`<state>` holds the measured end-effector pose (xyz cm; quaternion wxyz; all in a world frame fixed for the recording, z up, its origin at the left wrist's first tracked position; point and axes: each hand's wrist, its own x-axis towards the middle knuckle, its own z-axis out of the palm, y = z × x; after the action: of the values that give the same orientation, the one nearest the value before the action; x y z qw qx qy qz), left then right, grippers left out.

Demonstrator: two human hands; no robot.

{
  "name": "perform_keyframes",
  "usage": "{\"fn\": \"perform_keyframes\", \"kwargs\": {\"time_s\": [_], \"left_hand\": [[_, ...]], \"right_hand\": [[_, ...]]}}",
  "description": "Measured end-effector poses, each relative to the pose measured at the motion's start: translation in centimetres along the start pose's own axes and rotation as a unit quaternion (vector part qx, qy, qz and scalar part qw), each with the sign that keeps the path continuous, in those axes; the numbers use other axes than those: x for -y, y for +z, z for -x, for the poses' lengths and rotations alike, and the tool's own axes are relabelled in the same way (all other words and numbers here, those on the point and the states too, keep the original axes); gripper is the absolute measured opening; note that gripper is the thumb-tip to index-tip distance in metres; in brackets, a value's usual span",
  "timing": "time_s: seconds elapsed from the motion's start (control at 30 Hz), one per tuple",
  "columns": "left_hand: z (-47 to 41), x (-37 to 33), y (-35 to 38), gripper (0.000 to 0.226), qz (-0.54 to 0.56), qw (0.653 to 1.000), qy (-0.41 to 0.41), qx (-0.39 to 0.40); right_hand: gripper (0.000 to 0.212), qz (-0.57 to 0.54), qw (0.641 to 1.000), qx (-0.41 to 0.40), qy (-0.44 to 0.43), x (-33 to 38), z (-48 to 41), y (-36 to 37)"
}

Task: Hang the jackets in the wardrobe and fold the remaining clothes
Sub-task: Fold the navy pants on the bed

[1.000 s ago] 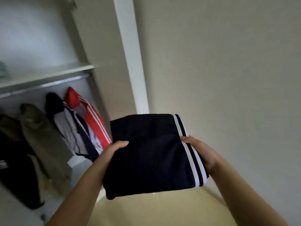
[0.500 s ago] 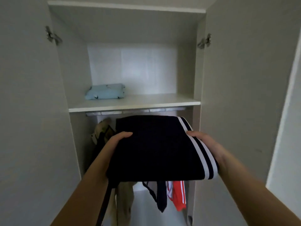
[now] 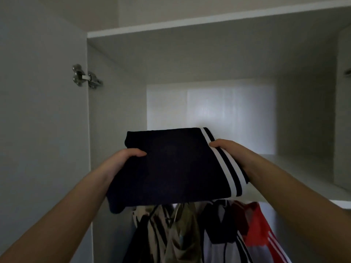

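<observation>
The left hand and right hand grasp opposite sides of the folded navy garment, level at the shelf front edge, stripes rightward.

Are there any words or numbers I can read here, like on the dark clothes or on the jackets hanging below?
None: no word, number or logo can be read anywhere in this picture.
The folded clothes, held by the left hand and the right hand, show only white stripes.
The red jacket shows white stripes and no letters.
The hinge bears no mark that can be read.
</observation>
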<state>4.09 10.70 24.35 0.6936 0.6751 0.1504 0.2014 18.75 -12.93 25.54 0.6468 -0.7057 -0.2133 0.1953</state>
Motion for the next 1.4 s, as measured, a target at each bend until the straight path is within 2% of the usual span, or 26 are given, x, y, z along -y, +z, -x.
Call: {"fn": "perform_keyframes", "kwargs": {"time_s": [0.07, 0.13, 0.27, 0.4, 0.47, 0.57, 0.63, 0.67, 0.73, 0.8, 0.83, 0.87, 0.9, 0.97, 1.0, 1.07, 1.13, 1.2, 1.3, 1.4], "left_hand": [[-4.3, -0.6, -1.2, 0.038, -0.033, 0.999, -0.027, 0.002], [-9.1, -1.4, -2.1, 0.029, -0.074, 0.997, -0.027, -0.004], [-19.7, -5.2, -4.0, 0.015, -0.138, 0.99, 0.004, -0.02], [-30.3, -9.5, -5.6, 0.014, -0.163, 0.985, 0.039, -0.032], [-36.1, -9.8, -6.3, 0.022, -0.188, 0.979, 0.068, -0.045], [-43.8, -6.0, -6.6, 0.049, -0.321, 0.942, 0.068, -0.074], [-46.9, -1.9, -6.3, 0.044, -0.474, 0.873, 0.058, -0.103], [-47.9, -0.5, -6.2, 0.04, -0.501, 0.855, 0.061, -0.118], [-50.3, 0.4, -6.6, 0.034, -0.493, 0.859, 0.064, -0.125], [-51.7, 0.0, -6.9, 0.03, -0.496, 0.853, 0.093, -0.136], [-52.1, -0.1, -6.9, 0.032, -0.521, 0.84, 0.085, -0.128], [-52.1, -0.1, -6.7, 0.038, -0.561, 0.818, 0.063, -0.107], [-51.9, -0.2, -6.2, 0.046, -0.614, 0.783, 0.044, -0.095], [-52.0, 0.0, -5.4, 0.06, -0.659, 0.74, 0.072, -0.114], [-52.2, 0.3, -4.9, 0.064, -0.664, 0.731, 0.103, -0.12], [-52.8, 1.7, -4.0, 0.065, -0.666, 0.734, 0.116, -0.061], [-53.6, 3.9, -3.5, 0.061, -0.654, 0.753, 0.075, -0.009], [-54.3, 5.5, -3.7, 0.061, -0.647, 0.76, 0.063, 0.002], [-54.6, 5.5, -3.7, 0.061, -0.655, 0.753, 0.063, -0.004], [-54.0, 5.5, -3.3, 0.061, -0.664, 0.743, 0.077, -0.035]], "right_hand": [[0.029, 0.022, 1.0, 0.002, -0.001, 0.8, -4.1, 0.9], [0.025, 0.039, 0.999, -0.003, -0.004, 1.6, -8.4, 1.9], [0.025, 0.043, 0.998, -0.04, -0.017, 4.7, -18.0, 3.9], [0.026, 0.039, 0.995, -0.067, -0.065, 9.1, -28.3, 5.2], [0.026, 0.033, 0.994, -0.08, -0.07, 9.6, -33.2, 6.0], [0.028, 0.094, 0.991, -0.096, 0.012, 5.7, -40.0, 7.3], [0.036, 0.205, 0.971, -0.091, 0.079, 2.6, -43.2, 8.3], [0.043, 0.271, 0.954, -0.09, 0.089, 2.0, -44.1, 8.6], [0.049, 0.333, 0.933, -0.117, 0.064, 2.6, -45.2, 9.0], [0.044, 0.354, 0.927, -0.124, 0.029, 3.1, -46.2, 8.8], [0.042, 0.392, 0.912, -0.117, 0.029, 3.0, -46.3, 9.0], [0.043, 0.445, 0.889, -0.108, 0.031, 2.6, -46.5, 9.2], [0.049, 0.496, 0.862, -0.099, 0.022, 2.0, -46.8, 9.5], [0.074, 0.562, 0.818, -0.125, -0.017, 1.7, -47.0, 9.8], [0.08, 0.592, 0.792, -0.138, -0.057, 2.0, -47.4, 10.0], [0.074, 0.637, 0.757, -0.099, -0.103, 1.7, -48.2, 10.5], [0.065, 0.654, 0.751, -0.042, -0.077, -0.3, -49.9, 11.0], [0.064, 0.646, 0.761, -0.019, -0.053, -2.2, -51.4, 10.8], [0.064, 0.634, 0.769, -0.025, -0.076, -2.8, -52.1, 10.2], [0.061, 0.593, 0.793, -0.051, -0.131, -3.1, -51.1, 9.8]]}}
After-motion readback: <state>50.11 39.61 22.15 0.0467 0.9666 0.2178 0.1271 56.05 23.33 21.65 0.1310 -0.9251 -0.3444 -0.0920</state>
